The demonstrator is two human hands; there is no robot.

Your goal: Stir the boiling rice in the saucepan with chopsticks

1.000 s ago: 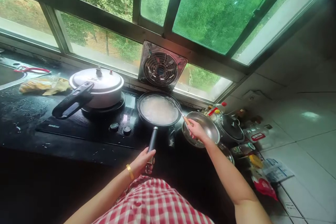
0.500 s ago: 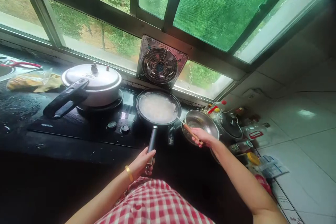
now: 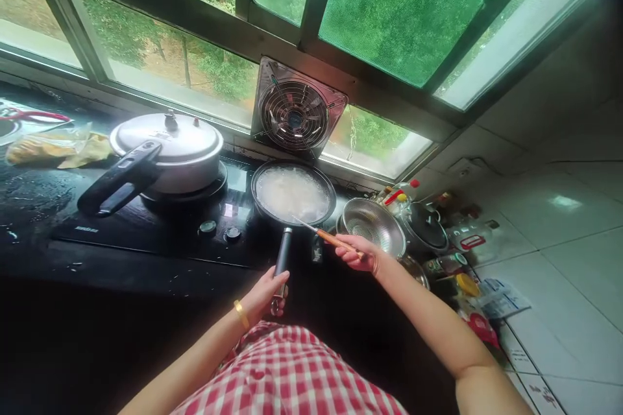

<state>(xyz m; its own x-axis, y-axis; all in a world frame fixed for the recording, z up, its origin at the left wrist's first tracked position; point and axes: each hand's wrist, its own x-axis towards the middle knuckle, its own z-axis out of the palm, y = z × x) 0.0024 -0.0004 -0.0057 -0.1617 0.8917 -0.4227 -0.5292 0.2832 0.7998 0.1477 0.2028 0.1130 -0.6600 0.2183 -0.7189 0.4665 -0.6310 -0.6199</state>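
A dark frying pan [image 3: 283, 253] sits on the right side of the stove, filled with a pale, frothy, bubbling liquid [image 3: 292, 191]. Wrapped round its black handle is my left hand [image 3: 268, 292], close to my body. My right hand [image 3: 354, 251] grips a wooden-handled cooking utensil [image 3: 329, 238] to the right of that handle. The utensil's thin metal shaft slants up and left over the pan's near rim. Its working end dips into the liquid and is hidden, so I cannot tell its kind.
A silver pressure cooker [image 3: 168, 142] stands on the left burner, its black handle [image 3: 119, 181] pointing towards me. Right of the pan is a perforated metal colander [image 3: 374, 227], with a lidded black pot [image 3: 426, 227] beyond. Behind the pan, an exhaust fan [image 3: 295, 115] is set in the window.
My right hand has moved left, bringing the utensil's end from the pan's right side to its near side. My left hand still holds the pan's handle. The froth looks more bubbly.
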